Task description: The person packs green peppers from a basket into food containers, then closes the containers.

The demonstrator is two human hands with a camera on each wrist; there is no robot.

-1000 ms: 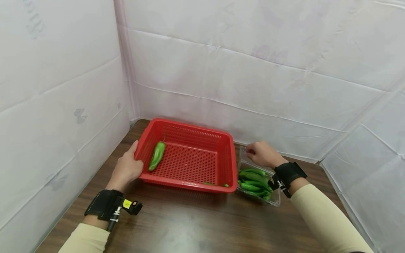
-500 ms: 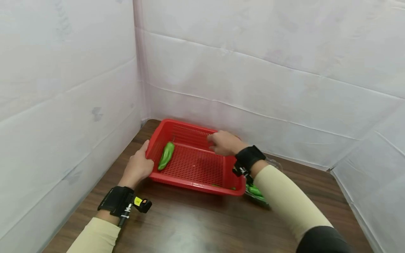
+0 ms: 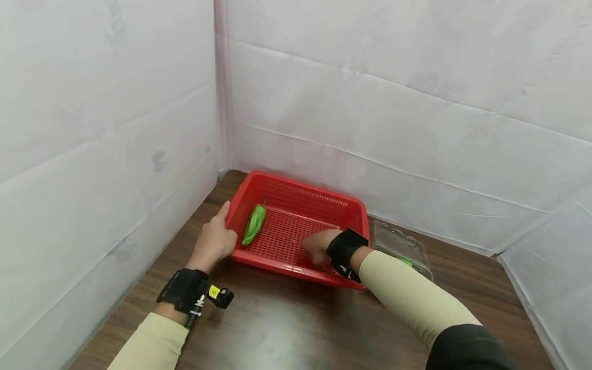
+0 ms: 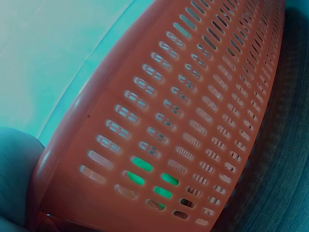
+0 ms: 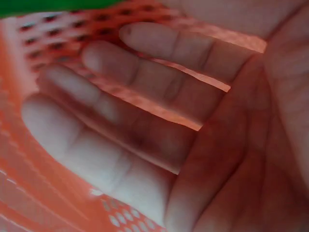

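A red plastic basket [image 3: 300, 270] with slotted walls stands on the table. My left hand [image 3: 215, 241] grips its left rim. In the left wrist view, only part of that hand [image 4: 17, 169] shows beside the basket wall [image 4: 104, 82], with bits of green visible through the slots. One green pepper [image 3: 254, 225] lies inside the basket at the left. My right hand [image 3: 320, 245] is down inside the right part of the basket. The right wrist view shows its fingers [image 5: 108, 162] extended and slightly bent, apart from a green pepper [image 5: 53, 6] at the upper edge.
Right of the basket stands a clear plastic box [image 3: 400, 241] with green peppers [image 3: 406, 261] in it, partly hidden by my right arm. White sheeting [image 3: 407, 118] rises behind and beside the brown wooden table [image 3: 277, 324].
My right hand has moved left from above the clear box, over the basket's rim, then down into the basket. The left hand has stayed on the rim while the head view has shifted.
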